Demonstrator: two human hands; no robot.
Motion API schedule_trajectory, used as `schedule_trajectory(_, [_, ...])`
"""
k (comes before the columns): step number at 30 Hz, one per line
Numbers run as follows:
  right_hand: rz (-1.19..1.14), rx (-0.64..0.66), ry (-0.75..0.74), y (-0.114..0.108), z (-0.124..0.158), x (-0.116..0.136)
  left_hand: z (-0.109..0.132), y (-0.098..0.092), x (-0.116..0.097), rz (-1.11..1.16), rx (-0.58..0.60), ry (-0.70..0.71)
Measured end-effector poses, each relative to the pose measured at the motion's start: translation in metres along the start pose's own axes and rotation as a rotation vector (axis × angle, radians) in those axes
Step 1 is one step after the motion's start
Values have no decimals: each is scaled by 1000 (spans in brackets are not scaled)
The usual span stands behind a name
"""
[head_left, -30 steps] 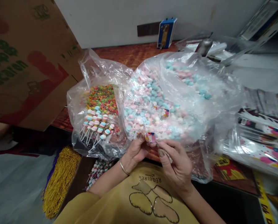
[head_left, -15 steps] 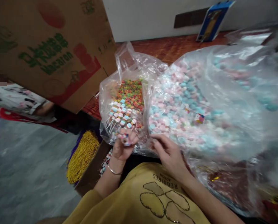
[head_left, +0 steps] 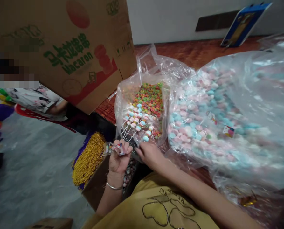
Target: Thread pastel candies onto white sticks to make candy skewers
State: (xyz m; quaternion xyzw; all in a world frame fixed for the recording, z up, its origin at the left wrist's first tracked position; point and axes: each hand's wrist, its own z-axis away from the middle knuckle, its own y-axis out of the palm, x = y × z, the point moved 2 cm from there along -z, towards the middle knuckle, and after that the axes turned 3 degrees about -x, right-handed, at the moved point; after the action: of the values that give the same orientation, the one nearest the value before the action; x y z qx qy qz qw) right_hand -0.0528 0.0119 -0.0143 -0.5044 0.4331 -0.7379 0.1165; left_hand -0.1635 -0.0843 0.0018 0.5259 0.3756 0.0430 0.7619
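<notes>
My left hand, palm up with fingers curled, grips a small clear plastic wrapper with coloured print. My right hand reaches across to the left, its fingers drawn together beside the left hand; whatever they hold is hidden. Just beyond them lie several marshmallow skewers in pink, white and blue on white sticks. One skewer end appears right above my right fingers. Behind the skewers, an open clear bag contains small orange, green and yellow ring-shaped pieces.
A large clear bag of pink and blue marshmallows fills the right side. A cardboard box stands at the upper left, with a person's sleeve behind it. Gold bead strings sit beside a lower box holding more skewers.
My right hand has moved left from the edge of the marshmallow bag to beside my left hand. The left hand has lowered, still with the wrapper. The view has shifted left.
</notes>
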Motion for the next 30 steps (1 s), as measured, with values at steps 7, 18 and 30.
schedule_trajectory(7, [-80,-354,203,-28,80,-70,-36,7,51,-51,-80,-206])
schedule_trajectory(18, [-101,-706,168,-97,177,-82,-54,29,98,-74,-103,-312])
schedule_trajectory(30, [-142,-625,52,-110,203,-93,-49,46,109,-200,38,-381])
